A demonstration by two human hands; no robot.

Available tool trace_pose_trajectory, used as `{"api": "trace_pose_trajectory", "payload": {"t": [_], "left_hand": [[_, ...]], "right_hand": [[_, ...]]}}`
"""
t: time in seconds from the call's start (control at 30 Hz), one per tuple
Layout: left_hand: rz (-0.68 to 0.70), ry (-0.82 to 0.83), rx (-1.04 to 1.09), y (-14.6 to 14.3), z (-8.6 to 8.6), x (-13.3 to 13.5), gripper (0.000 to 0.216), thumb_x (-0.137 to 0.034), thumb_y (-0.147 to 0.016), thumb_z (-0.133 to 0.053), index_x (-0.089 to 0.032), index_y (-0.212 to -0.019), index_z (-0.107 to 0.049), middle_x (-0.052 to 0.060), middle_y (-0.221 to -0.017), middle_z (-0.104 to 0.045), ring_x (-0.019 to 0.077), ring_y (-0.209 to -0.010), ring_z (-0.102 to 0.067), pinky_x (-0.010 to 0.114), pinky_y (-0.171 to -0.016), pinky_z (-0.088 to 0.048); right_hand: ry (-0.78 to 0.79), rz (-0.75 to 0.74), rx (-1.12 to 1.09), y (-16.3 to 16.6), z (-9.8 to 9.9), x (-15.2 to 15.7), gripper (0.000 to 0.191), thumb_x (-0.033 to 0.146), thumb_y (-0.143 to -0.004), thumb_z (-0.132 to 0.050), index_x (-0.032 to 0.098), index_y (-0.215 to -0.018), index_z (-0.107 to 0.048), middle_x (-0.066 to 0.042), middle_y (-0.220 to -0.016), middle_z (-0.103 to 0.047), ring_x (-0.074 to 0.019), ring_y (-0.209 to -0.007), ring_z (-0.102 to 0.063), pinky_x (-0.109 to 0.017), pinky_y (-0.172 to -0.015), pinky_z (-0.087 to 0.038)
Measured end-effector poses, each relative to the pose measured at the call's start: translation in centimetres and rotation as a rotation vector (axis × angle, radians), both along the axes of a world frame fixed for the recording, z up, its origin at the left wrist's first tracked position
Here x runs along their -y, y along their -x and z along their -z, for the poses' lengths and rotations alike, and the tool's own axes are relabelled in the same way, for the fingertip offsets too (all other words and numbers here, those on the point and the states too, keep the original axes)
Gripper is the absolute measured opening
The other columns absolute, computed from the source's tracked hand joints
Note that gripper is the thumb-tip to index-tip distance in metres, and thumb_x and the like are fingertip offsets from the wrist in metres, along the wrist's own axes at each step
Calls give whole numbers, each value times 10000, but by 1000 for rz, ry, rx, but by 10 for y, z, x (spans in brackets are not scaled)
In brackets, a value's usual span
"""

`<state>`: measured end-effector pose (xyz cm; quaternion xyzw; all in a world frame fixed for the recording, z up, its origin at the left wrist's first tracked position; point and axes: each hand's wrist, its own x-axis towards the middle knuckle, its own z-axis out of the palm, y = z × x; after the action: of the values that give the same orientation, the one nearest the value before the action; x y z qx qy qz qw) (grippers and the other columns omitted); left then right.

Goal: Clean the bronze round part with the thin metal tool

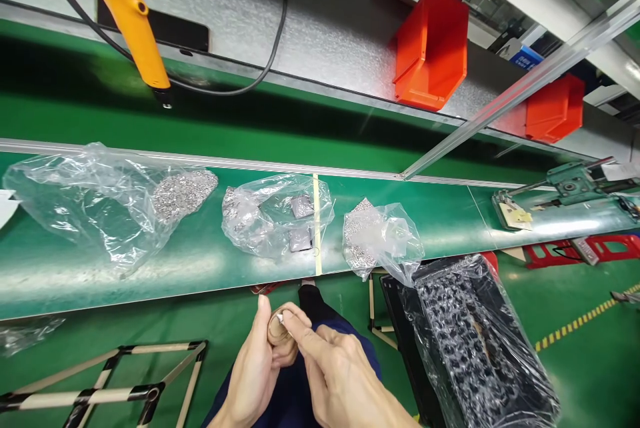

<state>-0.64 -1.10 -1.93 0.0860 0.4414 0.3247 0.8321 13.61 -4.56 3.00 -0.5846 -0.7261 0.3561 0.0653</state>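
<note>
My left hand is closed around a small, round tan roll that looks like tape, its thumb pointing up. My right hand meets it with the index fingertip pressed at the roll's face, where a small white bit shows. The other right fingers are curled, and what they may hold is hidden. Both hands are in front of the green bench, over my lap. Beyond them on the bench lies a clear bag with small metal parts and two dark square pieces.
More clear bags of metal parts lie left and right. A yellow tape strip crosses the bench. An orange electric screwdriver hangs upper left. Red bins line the shelf. A plastic-wrapped black tray stands at right.
</note>
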Motion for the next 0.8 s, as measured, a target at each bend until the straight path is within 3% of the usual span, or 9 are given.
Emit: {"api": "trace_pose_trajectory", "payload": {"t": [0.07, 0.2, 0.47, 0.67, 0.8], "left_hand": [[-6, -5, -59, -4, -2, 0, 750, -865, -831, -484, -142, -670, -598, -51, -597, -221, 95, -581, -162, 208, -511, -241], [-70, 94, -97, -9, -2, 0, 720, -828, -828, -540, -125, -738, -668, -45, -575, -277, 86, -561, -157, 194, -482, -192], [-141, 149, -157, -15, -4, 3, 760, -882, -720, -617, -128, -745, -703, -37, -547, -298, 94, -561, -200, 195, -490, -254], [-147, 141, -196, -16, -4, 7, 764, -875, -780, -539, -132, -741, -713, -26, -562, -307, 104, -569, -222, 198, -495, -252], [-124, 139, -195, -15, -4, 7, 770, -888, -766, -545, -134, -721, -700, -32, -565, -294, 100, -568, -195, 200, -484, -233]], "right_hand": [[-39, -13, 21, 1, 7, 4, 703, 165, -940, -356, 294, -1629, -305, -103, -901, -693, -233, -675, -658, -315, -561, -358], [-106, 0, 57, 4, 16, 10, 744, 159, -907, -381, 260, -1636, -272, -81, -827, -659, -212, -569, -614, -305, -504, -266], [-23, 24, 35, 6, 25, 18, 743, 190, -917, -393, 275, -1640, -244, -98, -888, -683, -258, -680, -696, -319, -539, -335], [69, 1, 149, 10, 21, 19, 855, 178, -859, -458, 316, -1651, -166, -86, -899, -658, -270, -657, -682, -314, -530, -299], [56, -7, 177, 12, 17, 17, 823, 154, -873, -443, 290, -1645, -190, -94, -900, -652, -267, -667, -674, -319, -546, -285]]}}
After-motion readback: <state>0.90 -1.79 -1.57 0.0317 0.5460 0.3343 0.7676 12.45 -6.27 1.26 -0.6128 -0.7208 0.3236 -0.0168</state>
